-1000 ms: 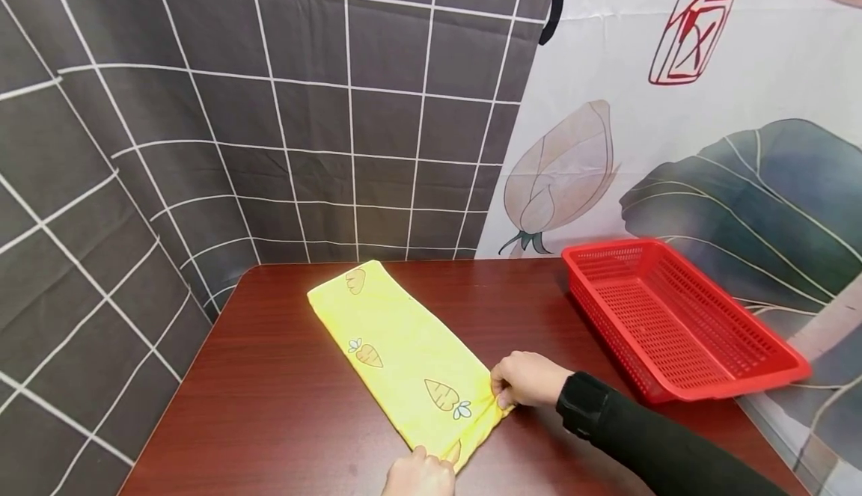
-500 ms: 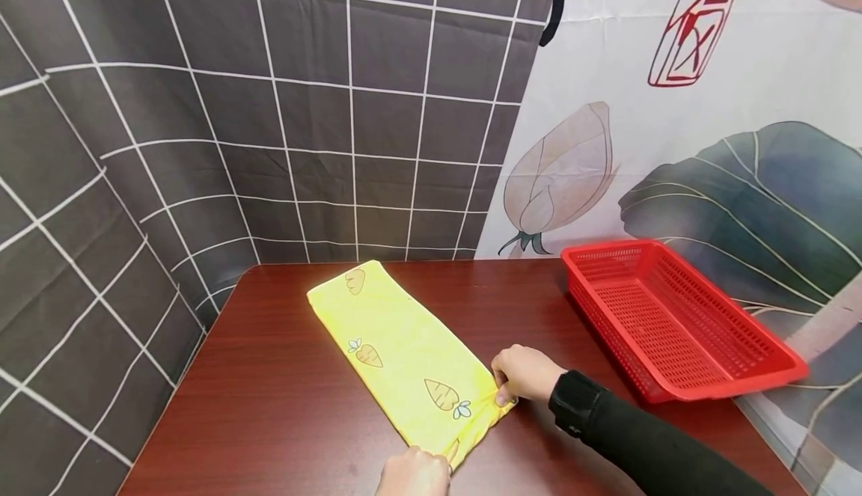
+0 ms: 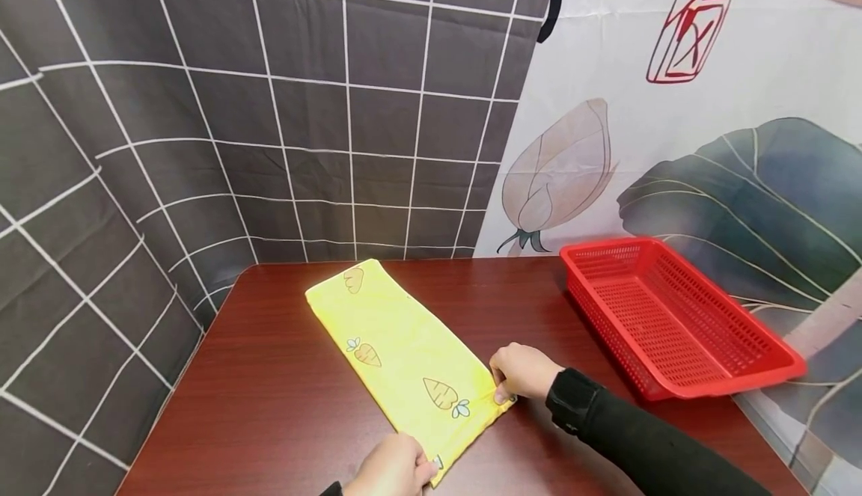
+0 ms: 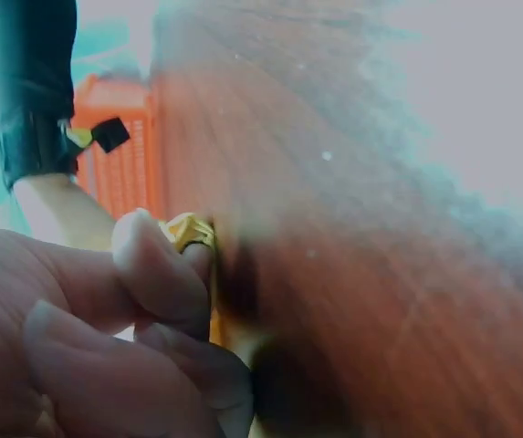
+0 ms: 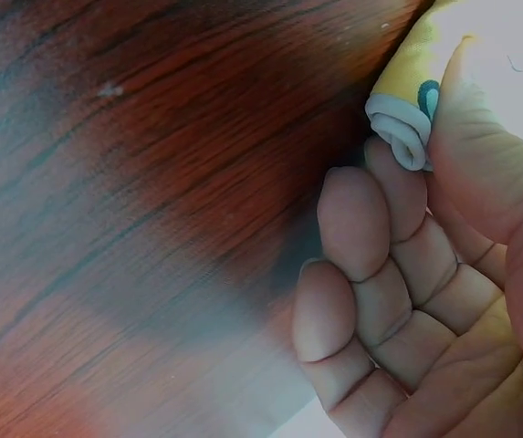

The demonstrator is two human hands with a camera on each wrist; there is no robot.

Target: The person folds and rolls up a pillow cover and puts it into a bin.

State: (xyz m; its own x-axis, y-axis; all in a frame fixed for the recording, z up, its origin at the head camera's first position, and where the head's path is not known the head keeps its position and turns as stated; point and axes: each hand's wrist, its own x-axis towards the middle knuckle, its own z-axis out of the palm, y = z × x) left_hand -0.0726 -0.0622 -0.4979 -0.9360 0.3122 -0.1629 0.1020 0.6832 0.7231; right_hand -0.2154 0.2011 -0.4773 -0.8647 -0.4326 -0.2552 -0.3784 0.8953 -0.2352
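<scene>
Both hands pinch the near corners of a folded yellow cloth (image 3: 404,350) lying diagonally on a dark wood table (image 3: 283,406). Right hand (image 3: 524,371): thumb & curled fingers (image 5: 371,228) clamp the right near corner, seen close in the wrist view. Left hand (image 3: 393,470): fingers (image 4: 156,274) curled round the left near corner at the table's front edge. Cloth lies flat, long strip w/ carrot print, far end near the tiled backdrop. Red basket (image 3: 673,324) sits well apart to the right, nothing visible in it. Step in hand, by the look: gripping the near edge for another fold. Next move likely calls for lifting both corners together & carrying them evenly toward the far end, edges kept aligned.
</scene>
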